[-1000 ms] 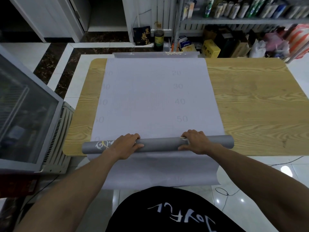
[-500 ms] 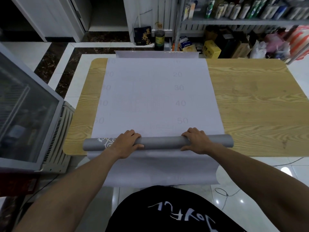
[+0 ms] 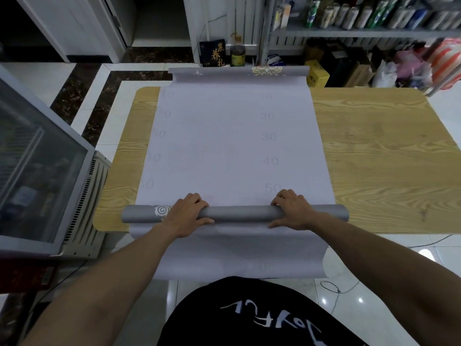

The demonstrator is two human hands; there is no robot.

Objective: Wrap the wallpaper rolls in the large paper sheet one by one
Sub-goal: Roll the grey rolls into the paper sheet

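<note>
A grey wallpaper roll (image 3: pixel 239 213) with a white swirl print lies crosswise near the table's front edge, on a large pale lilac paper sheet (image 3: pixel 224 146) marked with faint numbers. My left hand (image 3: pixel 185 214) grips the roll left of its middle, fingers curled over the top and thumb on the near side. My right hand (image 3: pixel 291 209) grips it right of the middle in the same way. The sheet's near end hangs over the table's front edge toward my body. Its far end curls up at the back edge (image 3: pixel 237 73).
The wooden table (image 3: pixel 379 158) has bare surface to the right of the sheet. A glass-fronted cabinet (image 3: pixel 37 171) stands close on the left. Shelves with bottles (image 3: pixel 374 13), boxes and bags line the back wall. A cable (image 3: pixel 334 288) lies on the tiled floor at right.
Both hands have pushed the roll slightly away from me along the sheet, and the swirl print has turned round to the top of the roll.
</note>
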